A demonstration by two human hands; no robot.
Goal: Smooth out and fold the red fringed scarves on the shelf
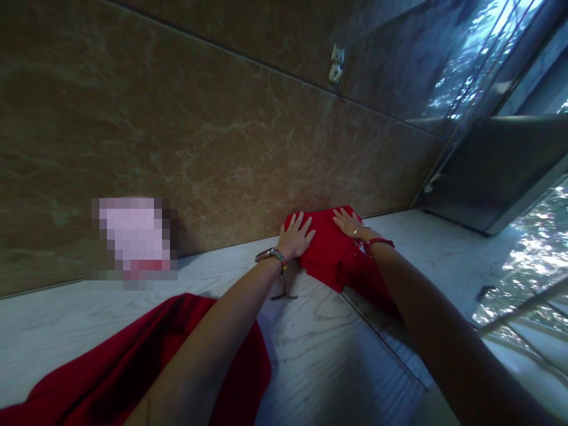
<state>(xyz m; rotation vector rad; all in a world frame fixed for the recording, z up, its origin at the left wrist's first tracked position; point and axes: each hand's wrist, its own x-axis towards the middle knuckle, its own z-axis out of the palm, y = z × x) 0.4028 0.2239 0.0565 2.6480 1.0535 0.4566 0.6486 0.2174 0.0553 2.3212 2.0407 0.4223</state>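
A red cloth [323,251], apparently a garment, lies on the pale wood-grain floor against the wall. My left hand [296,238] presses flat on its left side with the fingers spread. On its upper right part rests my right hand [347,225], fingers stretched out and also flat. Part of the cloth extends under my right forearm, which hides some of it. Just below my left wrist is a thin brown object [284,291], too unclear to name. More red fabric [177,337] spreads at the lower left, partly behind my left forearm.
A brown marbled tile wall [199,130] runs along the floor [310,331]. On it is a small white fitting [336,64]. A blurred-out pink item [135,234] stands by the wall at left. At right are a dark panel [497,171] and metal bars [523,307].
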